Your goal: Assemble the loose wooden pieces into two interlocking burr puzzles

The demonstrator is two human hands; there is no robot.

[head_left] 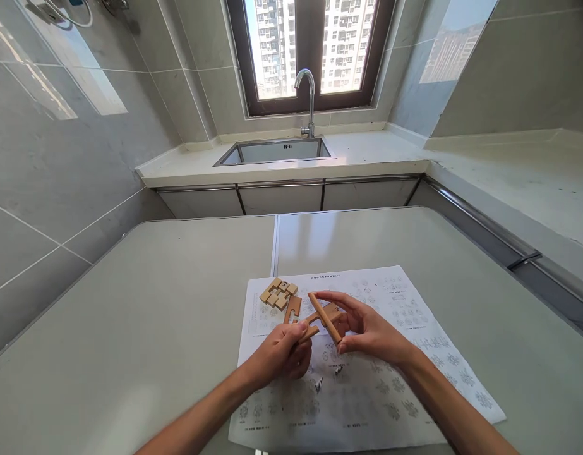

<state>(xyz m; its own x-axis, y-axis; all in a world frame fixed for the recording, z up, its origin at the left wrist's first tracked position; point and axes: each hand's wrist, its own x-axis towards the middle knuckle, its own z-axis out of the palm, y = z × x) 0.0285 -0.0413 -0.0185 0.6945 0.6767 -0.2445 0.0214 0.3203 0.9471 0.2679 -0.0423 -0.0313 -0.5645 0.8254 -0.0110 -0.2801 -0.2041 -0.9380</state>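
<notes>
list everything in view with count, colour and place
table: 1, pale grey, lower half
printed sheet: 1, white, on table
counter: 1, cream, beyond table
panels: several, grey, under counter
sink: 1, silver-grey, in counter
faucet: 1, silver, behind sink
window: 1, dark-framed, behind faucet
buildings: several, pale, beyond window
tiled walls: several, grey, around
cabling: count unclear, white, top left
wooden blocks: several, tan, sheet's upper left
wooden stick: 1, brown, above sheet
notched pieces: several, brown, by stick
left hand: 1, bare, holding notched pieces
right hand: 1, bare, holding stick

Head-worn view, facing forward and down, over table (pixel 130 328)
</notes>
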